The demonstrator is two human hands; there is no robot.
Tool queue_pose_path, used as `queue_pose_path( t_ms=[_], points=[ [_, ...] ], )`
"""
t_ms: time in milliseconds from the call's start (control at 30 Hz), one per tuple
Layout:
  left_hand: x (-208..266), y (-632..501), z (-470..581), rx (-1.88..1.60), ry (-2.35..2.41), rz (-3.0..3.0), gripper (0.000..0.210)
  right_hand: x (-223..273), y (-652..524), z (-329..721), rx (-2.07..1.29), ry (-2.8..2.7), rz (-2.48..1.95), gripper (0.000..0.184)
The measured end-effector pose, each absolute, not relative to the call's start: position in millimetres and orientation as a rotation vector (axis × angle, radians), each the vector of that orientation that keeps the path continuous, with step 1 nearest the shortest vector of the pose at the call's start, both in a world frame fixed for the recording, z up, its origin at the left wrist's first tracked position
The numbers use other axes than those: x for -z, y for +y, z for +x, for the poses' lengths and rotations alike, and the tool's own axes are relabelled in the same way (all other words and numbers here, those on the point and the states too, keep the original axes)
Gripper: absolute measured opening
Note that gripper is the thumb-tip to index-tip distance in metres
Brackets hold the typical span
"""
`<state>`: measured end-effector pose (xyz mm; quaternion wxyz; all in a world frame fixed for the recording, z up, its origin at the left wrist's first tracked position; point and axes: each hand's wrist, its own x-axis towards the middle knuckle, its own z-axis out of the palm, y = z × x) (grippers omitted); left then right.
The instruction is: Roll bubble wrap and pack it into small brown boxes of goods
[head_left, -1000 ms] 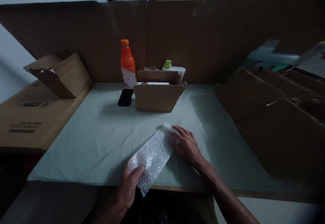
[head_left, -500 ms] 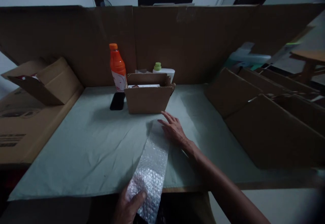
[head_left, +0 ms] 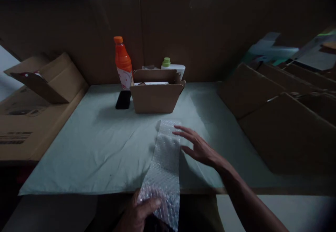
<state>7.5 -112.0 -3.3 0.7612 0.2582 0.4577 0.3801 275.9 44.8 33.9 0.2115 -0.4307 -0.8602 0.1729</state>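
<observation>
A long strip of bubble wrap (head_left: 167, 151) runs from the table's front edge toward the middle of the cloth. My left hand (head_left: 143, 209) grips its near end, thumb on top and fingers underneath, partly hidden by the film. Beside the strip's far end, my right hand (head_left: 196, 146) has its fingers spread, the fingertips over the right edge; whether they touch it I cannot tell. Just beyond the strip stands a small open cardboard box (head_left: 156, 99) with flat white items inside.
An orange bottle (head_left: 123, 62) and a black phone (head_left: 123, 100) are left of the box. A white bottle with green cap (head_left: 173, 66) stands behind it. Cardboard boxes flank the pale cloth (head_left: 105, 137): an open carton (head_left: 60, 79) left, larger boxes (head_left: 286, 130) right. A cardboard wall (head_left: 178, 28) closes the back.
My right hand has drawn back and to the right from the strip's far end, fingers spreading. My left hand keeps its hold, shifted slightly right. The camera view has tilted down.
</observation>
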Motion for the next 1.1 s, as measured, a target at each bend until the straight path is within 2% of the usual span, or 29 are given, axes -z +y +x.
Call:
queue_pose_path(
  t_ms=[100,167,333,400,467,567,633,700,833,933,1033,1100],
  points=[
    [-8,-99,15,-0.852,0.976,0.479,0.033,-50,-14,281,-0.725,-2.511,-0.980,0.075],
    [-16,-89,20,-0.845,0.942,0.475,0.033,-49,-42,269,-0.739,-2.483,-0.972,0.076],
    [-37,-74,16,-0.838,0.709,0.720,0.055,-5,-44,235,-0.388,-2.037,-1.188,0.037],
    [-42,-71,8,-0.841,0.790,1.022,0.051,14,-32,232,-0.203,-1.949,-1.320,0.030],
    [-43,-66,3,-0.868,0.959,1.467,0.042,26,-22,231,-0.081,-1.947,-1.438,0.034],
    [-32,-53,4,-0.905,1.068,2.099,0.042,30,-16,232,0.031,-2.001,-1.526,0.053],
    [-20,-44,8,-0.844,1.070,2.334,0.043,27,-17,234,0.114,-1.992,-1.539,0.062],
    [-10,-36,11,-0.752,1.092,2.438,0.043,21,-23,238,0.162,-1.965,-1.511,0.062],
    [0,-27,11,-0.672,1.150,2.515,0.045,11,-41,244,0.013,-2.118,-1.332,0.048],
    [2,-21,11,-0.651,1.161,2.544,0.038,10,-46,240,-0.076,-2.277,-1.241,0.039],
    [0,-19,13,-0.779,1.170,2.517,0.024,10,-43,233,-0.081,-2.239,-1.214,0.018],
    [-4,-20,12,-0.914,1.125,2.418,0.017,7,-42,230,-0.199,-2.192,-1.192,0.017]
  ],
)
